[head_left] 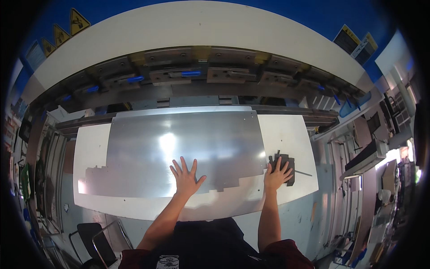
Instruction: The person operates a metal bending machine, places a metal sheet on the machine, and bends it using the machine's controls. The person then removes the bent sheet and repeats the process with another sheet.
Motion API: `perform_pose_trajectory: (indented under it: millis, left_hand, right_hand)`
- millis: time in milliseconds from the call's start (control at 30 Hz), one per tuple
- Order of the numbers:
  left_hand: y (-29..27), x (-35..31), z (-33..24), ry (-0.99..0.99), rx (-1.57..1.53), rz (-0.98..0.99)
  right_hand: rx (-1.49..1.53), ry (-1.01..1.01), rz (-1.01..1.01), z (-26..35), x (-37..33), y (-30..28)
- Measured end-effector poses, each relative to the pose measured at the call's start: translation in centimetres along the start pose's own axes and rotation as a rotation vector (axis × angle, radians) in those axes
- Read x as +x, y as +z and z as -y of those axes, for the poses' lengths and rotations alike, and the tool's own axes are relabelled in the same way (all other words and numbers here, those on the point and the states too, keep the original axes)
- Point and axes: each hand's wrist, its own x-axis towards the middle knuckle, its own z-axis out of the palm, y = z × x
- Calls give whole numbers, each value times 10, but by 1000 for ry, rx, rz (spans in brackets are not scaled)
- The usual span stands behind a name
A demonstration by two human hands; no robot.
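Observation:
A large grey metal sheet (134, 143) lies across a white tabletop (289, 134). Its near edge is cut in steps, and small holes show near its corners. A brighter strip (183, 109) runs along its far edge, at the machine. My left hand (186, 178) is spread flat over the sheet's near middle, holding nothing. Off the sheet's right edge, my right hand (276, 177) is open with fingers apart over a dark blocky object (290, 178) on the tabletop. That hand partly hides the object, and its kind is unclear. A thin rod sticks out to its right.
A bending machine (201, 24) with a white front beam spans the far side. Dark clamps (172, 75) with blue handles line it above the sheet. A black chair (92, 237) stands at the lower left. Shelving and a rail-like arm (365, 159) are at the right.

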Motion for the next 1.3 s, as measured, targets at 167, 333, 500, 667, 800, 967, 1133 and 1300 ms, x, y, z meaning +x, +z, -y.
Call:
perform_pose_trajectory:
  millis: [167, 333, 500, 667, 800, 967, 1133, 1300]
  left_hand:
    - [8, 5, -8, -8, 27, -55]
    - [7, 10, -11, 7, 34, -41]
    - [7, 13, -14, 19, 45, -31]
    - [-6, 3, 8, 128, -194, -141]
    - [-19, -43, 46, -298, -12, -186]
    - [-26, -76, 92, -233, -19, -263]
    - [-23, -67, 98, -196, 42, -268]
    - [-32, -62, 105, -179, -1, -218]
  right_hand:
    - [-7, 40, -16, -27, 30, 5]
    - [63, 20, -137, -56, 55, 5]
    - [595, -394, -6, -6, -6, -2]
    - [440, -654, 169, 69, -104, -21]
    - [373, -550, 252, 81, -110, -31]
    - [321, -552, 207, 80, -108, -29]
    - [349, -547, 179, 85, -106, -22]
    - [292, -511, 196, 98, -103, -15]
